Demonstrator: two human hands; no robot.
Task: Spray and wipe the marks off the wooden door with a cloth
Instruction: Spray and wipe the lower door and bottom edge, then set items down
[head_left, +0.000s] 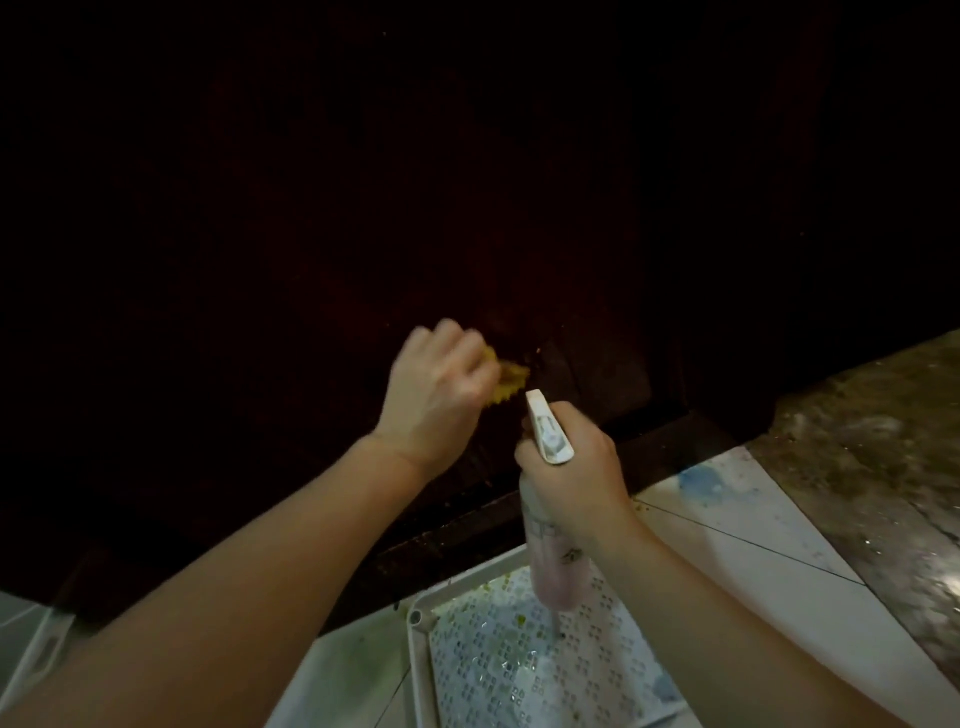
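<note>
The dark wooden door (363, 182) fills most of the view and is barely lit. My left hand (436, 389) grips a bunched yellow cloth (506, 382) against the door's lower part. Just to its right, my right hand (571, 467) is wrapped around a spray bottle (553, 561) with a white trigger head and pinkish body. The bottle's nozzle points at the door beside the cloth. Any marks on the wood are too dark to make out.
A white perforated tray (421, 639), wet and spotted with green, lies on the white tiled floor (727, 525) below the bottle. A rough stone surface (883, 441) lies at the right. A white object (36, 649) sits at the lower left edge.
</note>
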